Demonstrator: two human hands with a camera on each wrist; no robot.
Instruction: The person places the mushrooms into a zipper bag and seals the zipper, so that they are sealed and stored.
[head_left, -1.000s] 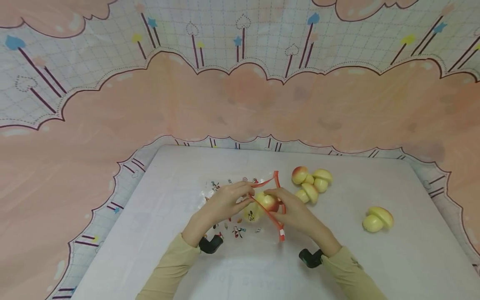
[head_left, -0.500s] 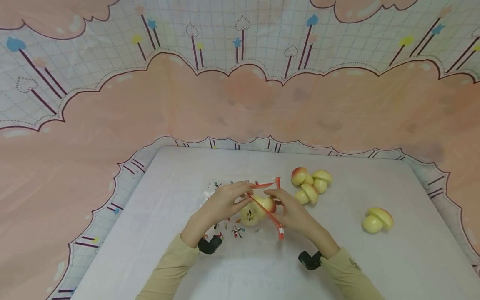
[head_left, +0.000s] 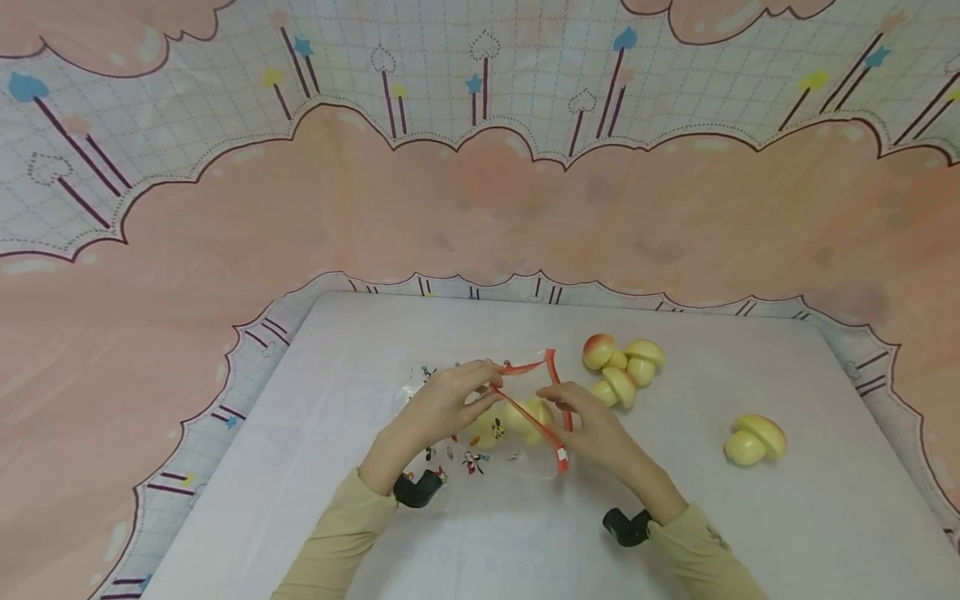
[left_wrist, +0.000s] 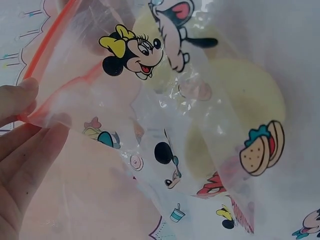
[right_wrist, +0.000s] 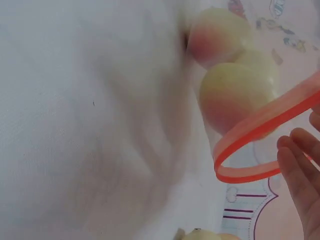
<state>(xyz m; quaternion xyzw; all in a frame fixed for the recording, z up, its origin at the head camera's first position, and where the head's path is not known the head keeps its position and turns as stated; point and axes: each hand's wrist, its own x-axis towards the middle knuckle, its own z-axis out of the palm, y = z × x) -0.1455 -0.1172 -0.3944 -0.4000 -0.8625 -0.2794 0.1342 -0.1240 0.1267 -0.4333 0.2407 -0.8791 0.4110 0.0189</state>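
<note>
Change: since a second ago the fruit piece has slid deeper into the bag, and the right hand has dropped toward 5 o'clock along the zip strip.
Left hand: left hand (head_left: 442,404) pinches the red zip rim (head_left: 525,367) of the clear cartoon-print bag (head_left: 457,417), fingers curled on it.
Right hand: right hand (head_left: 596,429) grips the opposite rim at 3 o'clock of the mouth, holding it apart.
Bag contents: yellow-red apple pieces (head_left: 517,417) lie inside, between the hands.
Outward: four loose halves (head_left: 622,367) at 1 o'clock; one pair (head_left: 753,437) at 3 o'clock, well apart, on the white table (head_left: 750,533).
Risk: the mouth could tip and let pieces roll out, if either pinch slackens.
Views: the left wrist shows fruit through the film (left_wrist: 235,100); the right wrist shows the rim loop (right_wrist: 260,135), which the head view flattens.
</note>
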